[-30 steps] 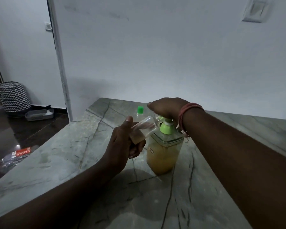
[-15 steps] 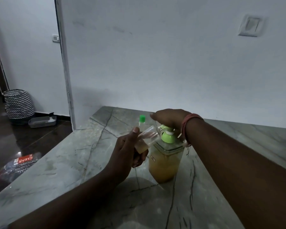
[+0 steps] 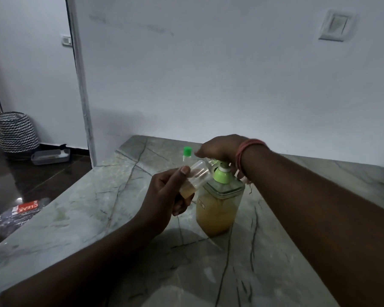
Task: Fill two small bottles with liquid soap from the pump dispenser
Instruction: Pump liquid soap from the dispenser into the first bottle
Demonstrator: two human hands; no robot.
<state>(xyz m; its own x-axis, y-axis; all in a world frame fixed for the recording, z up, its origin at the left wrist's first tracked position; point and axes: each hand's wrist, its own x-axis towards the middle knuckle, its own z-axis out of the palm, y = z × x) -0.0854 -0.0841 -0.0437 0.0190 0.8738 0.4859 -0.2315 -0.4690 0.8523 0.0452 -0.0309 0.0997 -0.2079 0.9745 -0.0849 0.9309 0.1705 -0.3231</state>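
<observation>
Tilted bottle [image 3: 196, 178] beside dispenser [image 3: 218, 207]

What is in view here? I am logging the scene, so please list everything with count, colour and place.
pump dispenser: 1, clear with amber soap and green collar, on the table
small bottle: 1, clear with some amber soap, tilted, mouth at the pump
capped bottle: 1, green cap, on the table behind
table: 1, grey-green marble
basket: 1, black-and-white zigzag, on the floor far left
tray: 1, grey, on the floor by the basket
packet: 1, red and dark, on the floor
wall switch: 1, white, upper right
left hand: holds the small bottle
right hand: on the pump head, red wristband
</observation>
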